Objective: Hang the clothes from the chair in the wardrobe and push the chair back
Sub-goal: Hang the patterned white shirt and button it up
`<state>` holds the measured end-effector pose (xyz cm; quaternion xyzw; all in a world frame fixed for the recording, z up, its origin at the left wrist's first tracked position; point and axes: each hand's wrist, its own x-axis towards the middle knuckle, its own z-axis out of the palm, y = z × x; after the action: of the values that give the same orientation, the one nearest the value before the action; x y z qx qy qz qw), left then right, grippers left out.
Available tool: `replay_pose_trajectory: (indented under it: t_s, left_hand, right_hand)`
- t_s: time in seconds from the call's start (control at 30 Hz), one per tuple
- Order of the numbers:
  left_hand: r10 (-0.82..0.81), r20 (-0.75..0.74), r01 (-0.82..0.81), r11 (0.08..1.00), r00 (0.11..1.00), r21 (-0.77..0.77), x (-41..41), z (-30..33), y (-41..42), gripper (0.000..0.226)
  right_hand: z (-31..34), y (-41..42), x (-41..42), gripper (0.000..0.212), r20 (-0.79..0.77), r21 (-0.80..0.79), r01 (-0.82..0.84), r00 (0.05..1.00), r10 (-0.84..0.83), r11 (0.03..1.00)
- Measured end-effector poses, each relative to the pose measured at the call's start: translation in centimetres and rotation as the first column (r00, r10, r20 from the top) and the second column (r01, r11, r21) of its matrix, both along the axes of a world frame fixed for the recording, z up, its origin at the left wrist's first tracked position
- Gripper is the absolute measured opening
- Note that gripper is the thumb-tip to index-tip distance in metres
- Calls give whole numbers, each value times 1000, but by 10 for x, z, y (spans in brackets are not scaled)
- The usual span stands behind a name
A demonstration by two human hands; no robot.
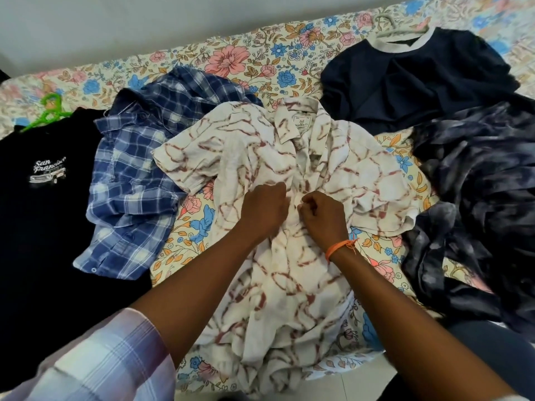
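The white shirt lies lengthwise, collar toward the frame's top, on the flowered bed; left hand and right hand pinch its front.

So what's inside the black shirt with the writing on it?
A green hanger pokes out of the neck of the black shirt. Only its hook and shoulder show; the rest is hidden inside the cloth.

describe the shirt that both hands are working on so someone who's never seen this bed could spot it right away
On the floral bedspread, look at the middle of the row of clothes, between the blue plaid shirt and the dark tie-dye garment. The cream shirt lies there collar up. It is the only pale one, crossed by reddish-brown vein lines.
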<state>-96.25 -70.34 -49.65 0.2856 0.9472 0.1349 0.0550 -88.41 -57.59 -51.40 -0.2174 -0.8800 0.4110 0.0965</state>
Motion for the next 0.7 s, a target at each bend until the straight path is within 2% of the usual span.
replay_pose_trajectory:
  t_s: [0.13, 0.23, 0.3, 0.4, 0.47, 0.57, 0.63, 0.7]
  left_hand:
    - [36, 20, -34, 998, 999, -60, -7, -7, 3, 32]
    - [70, -25, -71, 997, 997, -44, -4, -10, 10, 28]
    - [75, -35, -76, 997, 997, -31, -3, -9, 16, 20]
    - [-8, -15, 8, 1000, 1000, 1, -1, -6, 22, 18]
    - [-51, -13, 50, 998, 999, -46, -1, -5, 21, 16]
    - [-29, -2, 29, 996, 1000, -85, -5, -4, 18, 4]
    - [-8, 48, 10, 999, 999, -31, -11, -4, 19, 15]
    - [34, 109, -37, 999, 993, 20, -17, -6, 21, 21]
  right_hand:
    - [-2, -1, -9, 27, 68, -5, 82, 994, -81, 997]
    - [-2, 1, -17, 37, 133, 82, 84, 987, -94, 993]
    - [-1, 2, -22, 36, 157, 103, 57, 985, -73, 993]
    - [4, 3, -26, 31, 204, 94, 22, 978, -41, 995]
    - [4, 3, -27, 32, 249, 115, -32, 968, 2, 993]
    - [2, -1, -27, 41, 328, 192, -162, 940, 92, 968]
    - [3, -1, -26, 26, 334, 229, -201, 935, 118, 952]
    - [1, 4, -25, 10, 285, 169, -116, 956, 64, 979]
